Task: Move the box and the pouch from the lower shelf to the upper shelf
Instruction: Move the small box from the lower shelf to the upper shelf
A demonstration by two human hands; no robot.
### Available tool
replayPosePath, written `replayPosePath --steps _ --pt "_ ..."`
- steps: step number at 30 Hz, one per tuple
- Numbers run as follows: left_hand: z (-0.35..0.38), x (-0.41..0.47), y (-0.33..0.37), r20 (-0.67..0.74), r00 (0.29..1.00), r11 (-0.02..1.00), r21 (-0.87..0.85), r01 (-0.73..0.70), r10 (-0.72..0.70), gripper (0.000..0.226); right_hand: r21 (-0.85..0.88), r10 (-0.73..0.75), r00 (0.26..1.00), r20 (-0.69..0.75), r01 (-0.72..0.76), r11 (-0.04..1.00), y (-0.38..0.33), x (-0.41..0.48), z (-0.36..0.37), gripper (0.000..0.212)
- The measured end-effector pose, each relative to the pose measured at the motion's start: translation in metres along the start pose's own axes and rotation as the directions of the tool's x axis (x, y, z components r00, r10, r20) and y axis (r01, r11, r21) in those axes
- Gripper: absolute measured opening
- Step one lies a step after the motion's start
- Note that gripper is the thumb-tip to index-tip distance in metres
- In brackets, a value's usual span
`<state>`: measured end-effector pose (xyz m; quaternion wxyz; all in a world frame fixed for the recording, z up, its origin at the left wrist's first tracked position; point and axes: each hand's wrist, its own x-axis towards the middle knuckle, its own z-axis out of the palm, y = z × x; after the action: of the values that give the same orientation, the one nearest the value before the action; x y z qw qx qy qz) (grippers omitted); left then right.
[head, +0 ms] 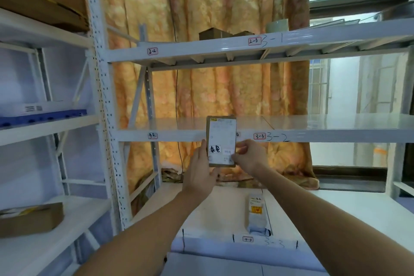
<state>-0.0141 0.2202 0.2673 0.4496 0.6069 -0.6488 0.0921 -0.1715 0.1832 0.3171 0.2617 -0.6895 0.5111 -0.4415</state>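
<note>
A flat cardboard box (221, 134) with a white shipping label is held upright in front of the middle shelf (324, 135), its top edge about level with the shelf surface. My left hand (200, 169) grips its lower left side and my right hand (247, 154) pinches its lower right edge. The grey-white pouch (257, 214), with a yellow sticker, lies flat on the lower shelf (336, 213) below and to the right of my hands.
The top shelf (291, 46) carries small brown boxes (215, 33) and a pale container (277, 25). A perforated white upright (104, 105) stands to the left. The neighbouring rack holds a blue tray (42, 116) and a cardboard box (31, 219). An orange curtain hangs behind.
</note>
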Motion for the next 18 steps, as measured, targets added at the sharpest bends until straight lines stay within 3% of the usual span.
replayPosePath --steps 7,12,18 --pt "-0.036 0.058 -0.095 -0.131 0.990 0.998 -0.033 0.050 -0.054 0.071 0.066 -0.187 0.981 0.043 0.184 0.981 -0.061 0.050 0.094 0.056" --pt "-0.055 0.114 -0.175 -0.209 0.977 0.998 0.024 0.052 -0.045 0.060 0.074 -0.240 0.971 0.016 0.239 0.968 -0.105 0.107 0.174 0.036" --pt "-0.074 0.195 -0.250 -0.284 0.959 0.987 0.151 0.055 -0.010 0.042 0.077 -0.313 0.950 0.014 0.311 0.947 -0.139 0.176 0.251 0.027"
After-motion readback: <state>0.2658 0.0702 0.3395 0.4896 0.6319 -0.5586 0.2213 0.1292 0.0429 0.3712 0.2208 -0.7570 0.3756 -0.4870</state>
